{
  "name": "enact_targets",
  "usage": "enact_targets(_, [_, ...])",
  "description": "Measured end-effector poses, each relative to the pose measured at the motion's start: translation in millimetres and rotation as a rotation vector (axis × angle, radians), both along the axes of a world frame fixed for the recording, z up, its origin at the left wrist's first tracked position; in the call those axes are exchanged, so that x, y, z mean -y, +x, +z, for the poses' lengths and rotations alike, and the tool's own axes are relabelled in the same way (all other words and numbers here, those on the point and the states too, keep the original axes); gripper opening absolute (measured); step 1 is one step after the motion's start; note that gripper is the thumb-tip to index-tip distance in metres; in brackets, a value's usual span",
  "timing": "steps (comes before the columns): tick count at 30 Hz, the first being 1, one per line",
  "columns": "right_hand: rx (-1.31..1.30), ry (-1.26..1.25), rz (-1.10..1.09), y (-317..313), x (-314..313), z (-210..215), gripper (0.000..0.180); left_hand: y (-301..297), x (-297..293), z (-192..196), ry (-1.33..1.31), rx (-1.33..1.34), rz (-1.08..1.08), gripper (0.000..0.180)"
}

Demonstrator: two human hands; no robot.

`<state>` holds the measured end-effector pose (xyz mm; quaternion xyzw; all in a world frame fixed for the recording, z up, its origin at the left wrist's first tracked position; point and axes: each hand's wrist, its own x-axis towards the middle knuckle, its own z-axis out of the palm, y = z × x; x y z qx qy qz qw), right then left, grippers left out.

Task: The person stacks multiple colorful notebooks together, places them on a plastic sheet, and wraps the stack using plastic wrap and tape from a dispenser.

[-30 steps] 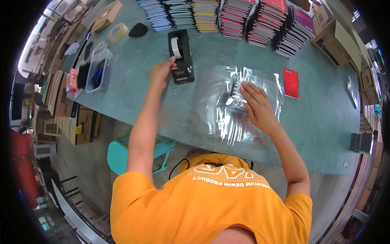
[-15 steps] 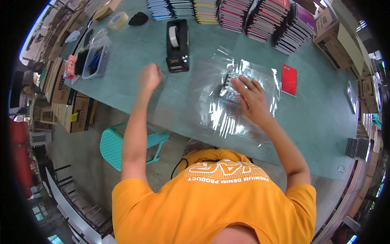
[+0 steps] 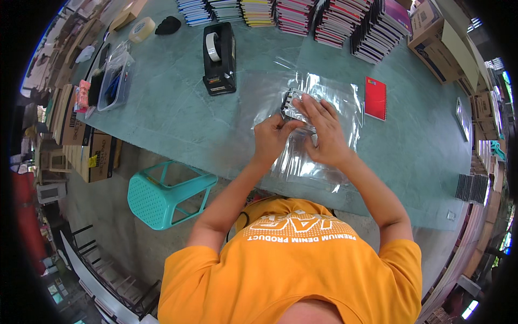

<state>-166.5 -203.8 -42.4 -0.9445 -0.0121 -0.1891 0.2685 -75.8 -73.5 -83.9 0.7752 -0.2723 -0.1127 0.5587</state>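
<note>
A clear plastic sheet lies spread on the table before me, creased and shiny. Wrapped in its middle is a small spiral-bound notebook, its black binding showing at the left edge. My right hand lies over the notebook with fingers stretched out, pressing the plastic. At the notebook's lower left edge, my left hand has thumb and fingers pinched together; whatever is between them is hidden. A black tape dispenser with a white roll stands beyond my left hand.
A red spiral notebook lies right of the sheet. Stacks of notebooks line the far edge, beside a cardboard box. On the left are a clear bin and a tape roll. A turquoise stool stands below the table edge.
My left hand has come from beside the tape dispenser rightward to the wrapped notebook. My right hand stays spread on the plastic. The whole view has shifted slightly.
</note>
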Motion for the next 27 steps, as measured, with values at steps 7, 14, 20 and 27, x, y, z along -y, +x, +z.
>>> enact_targets(7, [-0.041,0.07,-0.302,15.7,1.0,16.0,0.06,26.3,-20.6,-41.8,0.125,0.06,-0.091,0.043])
enact_targets(14, [-0.562,0.605,-0.52,10.7,14.6,24.8,0.048,71.9,18.3,38.0,0.102,-0.086,-0.602,0.084])
enact_targets(20, [-0.021,0.901,-0.799,-89.0,32.6,50.8,0.042,-15.6,79.0,78.9,-0.215,0.612,-0.849,0.067])
enact_targets(27, [-0.383,0.318,-1.553,-234.2,82.2,8.5,0.071,-154.1,109.1,42.8,-0.359,0.573,-1.514,0.054])
